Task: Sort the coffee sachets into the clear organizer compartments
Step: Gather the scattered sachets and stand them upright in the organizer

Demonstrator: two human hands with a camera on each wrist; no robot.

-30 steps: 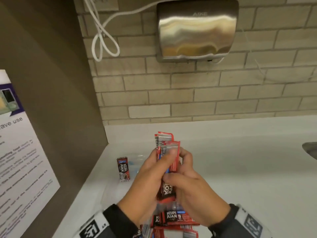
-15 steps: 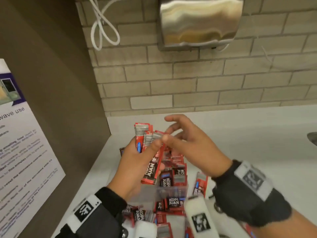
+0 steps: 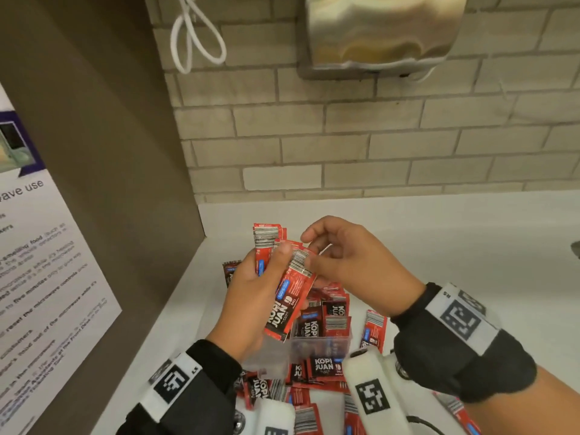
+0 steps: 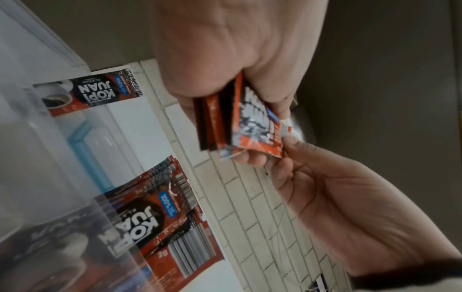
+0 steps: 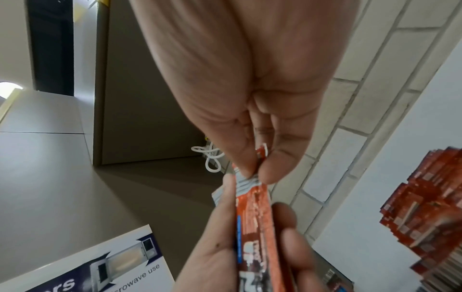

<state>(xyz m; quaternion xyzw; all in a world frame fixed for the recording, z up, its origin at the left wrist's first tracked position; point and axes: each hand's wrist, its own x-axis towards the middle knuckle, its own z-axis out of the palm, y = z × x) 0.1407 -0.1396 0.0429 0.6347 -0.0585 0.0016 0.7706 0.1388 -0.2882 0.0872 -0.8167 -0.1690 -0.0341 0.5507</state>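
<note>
My left hand grips a bunch of red Kopi Juan sachets upright above the clear organizer. My right hand pinches the barcode end of the front sachet between thumb and finger; the right wrist view shows the front sachet pinched at its top. In the left wrist view the bunch sits in my left hand, the right fingertips at its corner. Several sachets stand in one organizer compartment. A lone sachet stands behind my left hand.
Loose sachets lie on the white counter around and in front of the organizer. A brown side panel with a poster closes the left. A steel hand dryer and white cord hang on the brick wall. Sink edge far right.
A second ago both hands held the bunch together. The right hand then let go and lifted open above it. Now it pinches the front sachet's top end.
</note>
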